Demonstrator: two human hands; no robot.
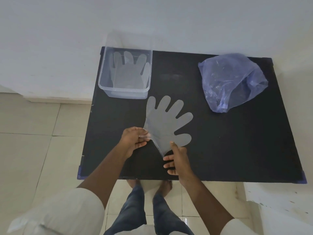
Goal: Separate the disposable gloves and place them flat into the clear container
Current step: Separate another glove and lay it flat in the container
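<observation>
Holding, left hand (135, 141): pinches the cuff edge of a translucent glove (166, 122) between thumb and fingers; the fingertips blur through the film.
Right hand (177, 161): thumb pressed on the glove's cuff from above, fingers curled beneath, gripping the same glove at its lower corner.
Glove position: spread above the black table (220, 150), its five fingers fanned toward the far right, just beside the clear container (125, 73) without touching it; whether it is one layer or two stuck together cannot be told.
Container contents: flat gloves (128, 72) lie inside, fingers pointing to the far wall; their number is hard to make out through the clear plastic.
Blue bag (232, 82): crumpled at the far right of the table, well apart from the hands; contents indistinct.
Cut off: both sleeves (67, 212) run out of the bottom edge.
</observation>
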